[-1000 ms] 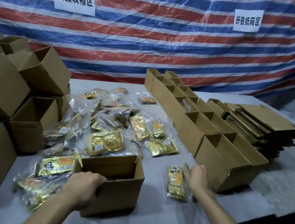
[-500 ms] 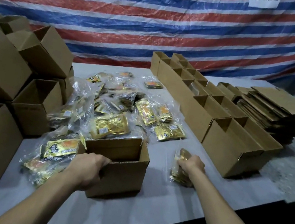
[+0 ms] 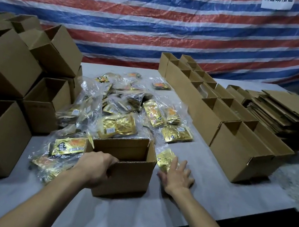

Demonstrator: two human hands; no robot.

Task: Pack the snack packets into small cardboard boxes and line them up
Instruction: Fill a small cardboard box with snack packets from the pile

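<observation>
The left hand [image 3: 95, 166] grips the near rim of the open cardboard box [image 3: 129, 176], fingers curled over its edge. The box stands on the grey table [image 3: 208, 204] just in front of the heap of snack packets [image 3: 118, 124]. The right hand [image 3: 178, 176] lies spread just right of the box, its straight fingers touching a gold snack packet [image 3: 165, 159] that leans close to the box's right wall; whether the thumb is under the packet I cannot tell

The likely trouble is the pick-up. The packet is flat, glossy and sits in loose clear wrap, so spread fingers may slide over it and push it against or under the box wall instead of lifting it. A push from the right could also shove the light, empty-looking box into the heap unless the left hand braces it. Loose film from the heap hangs near the box's left side and could get dragged in with a packet. Once filled, the box has to join the row of boxes [image 3: 237, 155] on the right, and carrying it by one rim could tip it
</observation>
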